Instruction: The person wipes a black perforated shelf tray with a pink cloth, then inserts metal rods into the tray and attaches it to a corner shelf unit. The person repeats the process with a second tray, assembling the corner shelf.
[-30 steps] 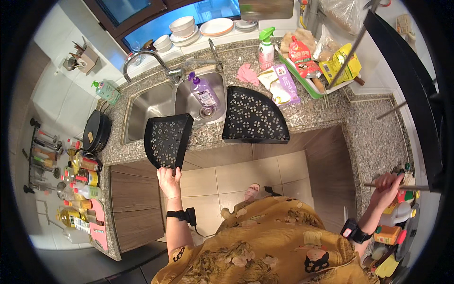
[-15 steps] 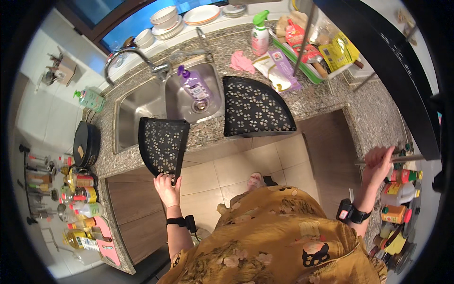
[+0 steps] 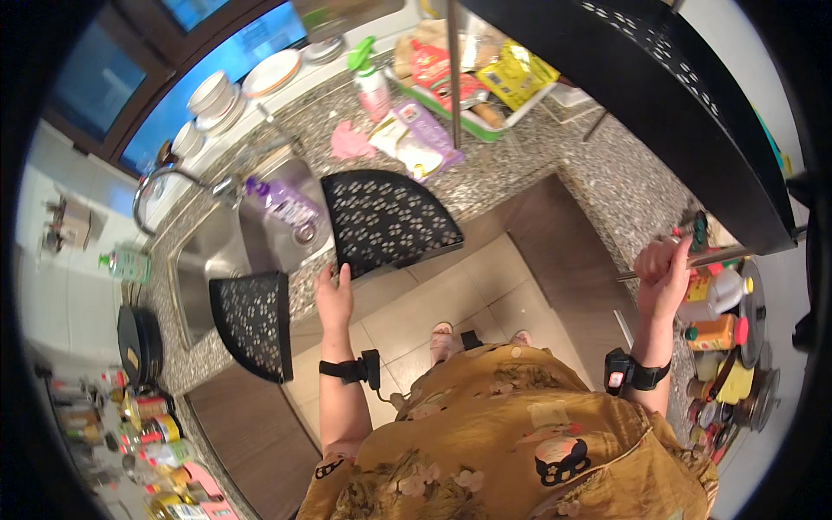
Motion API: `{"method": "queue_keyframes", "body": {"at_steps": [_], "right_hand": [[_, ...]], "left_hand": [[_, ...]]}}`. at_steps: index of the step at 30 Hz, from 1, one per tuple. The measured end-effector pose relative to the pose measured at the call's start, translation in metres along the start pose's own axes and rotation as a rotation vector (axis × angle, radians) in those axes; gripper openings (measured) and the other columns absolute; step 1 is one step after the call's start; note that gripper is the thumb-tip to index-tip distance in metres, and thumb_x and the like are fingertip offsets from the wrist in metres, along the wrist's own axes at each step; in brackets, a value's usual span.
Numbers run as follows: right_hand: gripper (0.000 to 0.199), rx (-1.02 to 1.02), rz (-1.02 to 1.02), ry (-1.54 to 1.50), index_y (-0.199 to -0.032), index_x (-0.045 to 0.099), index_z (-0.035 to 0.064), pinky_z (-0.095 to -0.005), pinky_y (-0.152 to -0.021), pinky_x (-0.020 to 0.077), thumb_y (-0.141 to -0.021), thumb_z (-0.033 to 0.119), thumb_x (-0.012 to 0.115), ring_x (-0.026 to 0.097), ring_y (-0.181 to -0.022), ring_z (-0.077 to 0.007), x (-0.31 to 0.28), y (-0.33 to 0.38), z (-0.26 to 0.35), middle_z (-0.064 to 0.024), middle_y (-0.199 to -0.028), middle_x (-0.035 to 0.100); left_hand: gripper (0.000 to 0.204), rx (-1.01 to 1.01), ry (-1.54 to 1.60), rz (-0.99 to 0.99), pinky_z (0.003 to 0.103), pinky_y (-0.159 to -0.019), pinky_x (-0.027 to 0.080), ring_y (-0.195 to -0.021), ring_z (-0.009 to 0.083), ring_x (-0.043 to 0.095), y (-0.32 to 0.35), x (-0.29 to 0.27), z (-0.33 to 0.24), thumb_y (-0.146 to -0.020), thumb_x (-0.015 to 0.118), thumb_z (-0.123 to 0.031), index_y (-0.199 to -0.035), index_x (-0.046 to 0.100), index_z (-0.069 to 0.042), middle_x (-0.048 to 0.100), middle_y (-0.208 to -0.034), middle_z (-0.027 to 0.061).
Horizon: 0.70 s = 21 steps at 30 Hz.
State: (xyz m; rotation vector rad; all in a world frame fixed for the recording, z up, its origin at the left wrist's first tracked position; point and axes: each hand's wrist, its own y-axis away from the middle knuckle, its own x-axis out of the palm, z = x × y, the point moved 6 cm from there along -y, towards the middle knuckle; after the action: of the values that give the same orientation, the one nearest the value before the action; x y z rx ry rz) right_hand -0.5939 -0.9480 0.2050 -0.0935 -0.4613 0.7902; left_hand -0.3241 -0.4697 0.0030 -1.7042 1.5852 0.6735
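Observation:
My left hand (image 3: 334, 299) is at the near left corner of a black quarter-round shelf panel (image 3: 390, 221) with flower-shaped cutouts. Its fingers are stretched out and apart; whether they touch the edge I cannot tell. That panel lies on the counter right of the sink. A smaller panel of the same kind (image 3: 253, 325) rests over the sink's front edge, its tip jutting past the counter, with no hand on it. On the right my right hand (image 3: 663, 273) is wrapped round a thin metal pole (image 3: 719, 256) of a tall black rack (image 3: 633, 113).
The steel sink (image 3: 186, 299) holds a purple pump bottle (image 3: 282, 201). Behind the larger panel are a pink cloth (image 3: 351, 141), a purple-and-white packet (image 3: 425, 143), a spray bottle (image 3: 373, 91) and a green-and-white tray of packages (image 3: 485, 130). Bottles and jars (image 3: 715, 332) stand at the right.
My left hand has let go of the smaller panel and moved right to the larger one. My right hand stays on the pole. The view has swung to the right.

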Motion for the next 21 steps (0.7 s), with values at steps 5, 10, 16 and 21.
{"method": "queue_keyframes", "body": {"at_steps": [5, 10, 16, 21], "right_hand": [[0.054, -0.097, -0.010, 0.074, -0.063, 0.030, 0.0135, -0.0300, -0.046, 0.0214, -0.105, 0.044, 0.045, 0.025, -0.048, -0.0111, -0.039, 0.006, 0.020, 0.0023, -0.054, 0.025], [0.051, -0.141, -0.338, 0.047, -0.067, 0.041, 0.0144, -0.0268, -0.049, 0.0220, -0.100, 0.052, 0.049, 0.026, -0.050, -0.0093, -0.115, 0.027, 0.029, 0.0054, -0.058, 0.030], [0.039, -0.203, -0.438, 0.160, -0.084, 0.053, 0.0154, -0.0260, -0.050, 0.0265, -0.099, 0.051, 0.051, 0.030, -0.053, -0.0090, -0.176, 0.021, 0.046, 0.0064, -0.061, 0.034], [0.045, -0.137, -0.291, 0.087, -0.072, 0.041, 0.0133, -0.0268, -0.048, 0.0237, -0.102, 0.046, 0.047, 0.027, -0.050, -0.0095, -0.179, 0.000, 0.081, 0.0052, -0.059, 0.029]], "left_hand": [[0.031, -0.339, 0.290, 0.187, 0.032, -0.049, 0.047, -0.053, 0.0164, 0.059, -0.011, 0.039, 0.063, -0.080, 0.065, -0.017, -0.103, 0.065, 0.005, 0.063, -0.070, 0.0080], [0.050, -0.377, 0.329, 0.318, 0.032, -0.050, 0.051, -0.065, 0.0216, 0.065, 0.039, 0.025, 0.007, -0.081, 0.062, -0.011, -0.125, 0.048, 0.009, 0.065, -0.099, 0.0182], [0.065, -0.616, 0.610, 0.386, 0.024, -0.039, 0.036, -0.045, 0.0118, 0.046, 0.112, 0.013, -0.065, -0.086, 0.053, -0.009, -0.143, 0.024, -0.001, 0.059, -0.083, 0.0089], [0.078, -0.373, 0.750, 0.552, 0.025, -0.051, 0.044, -0.071, 0.0136, 0.056, 0.159, 0.062, -0.195, -0.085, 0.054, 0.002, -0.151, 0.013, -0.003, 0.057, -0.116, 0.0157]]}}
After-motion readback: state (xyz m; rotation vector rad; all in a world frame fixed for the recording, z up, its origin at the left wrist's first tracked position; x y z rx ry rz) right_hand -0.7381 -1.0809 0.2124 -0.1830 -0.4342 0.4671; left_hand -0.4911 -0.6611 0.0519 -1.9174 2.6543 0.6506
